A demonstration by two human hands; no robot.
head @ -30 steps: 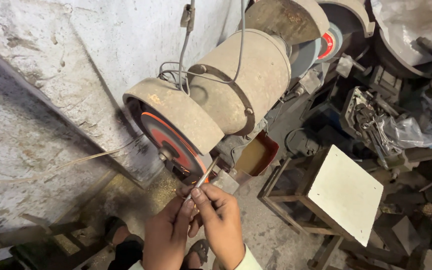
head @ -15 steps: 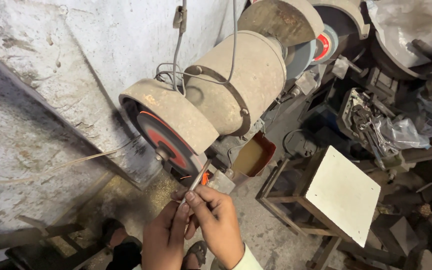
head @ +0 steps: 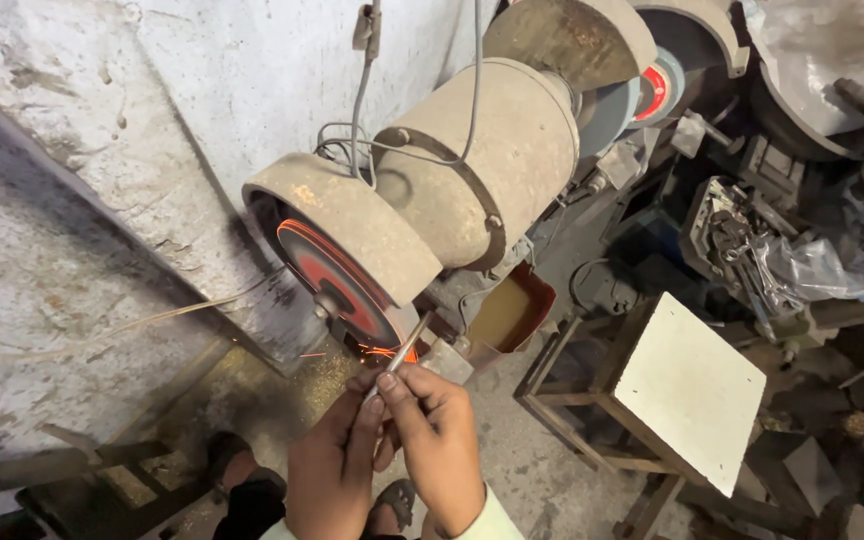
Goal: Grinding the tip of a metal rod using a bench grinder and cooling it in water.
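Whitewashed wall behind; my left hand and right hand pinched a thin metal rod, its long axis pointing up into the spinning grinding wheel, sparks flying.

Rough whitewashed wall at left, dusty concrete floor below, white-topped wooden stool at right, dim cluttered pile of metal parts behind it.

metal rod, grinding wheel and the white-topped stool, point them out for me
metal rod (head: pixel 404 350), head view, on its bare shaft above the fingers
grinding wheel (head: pixel 337 275), head view, on its red face
white-topped stool (head: pixel 687 390), head view, middle of its top
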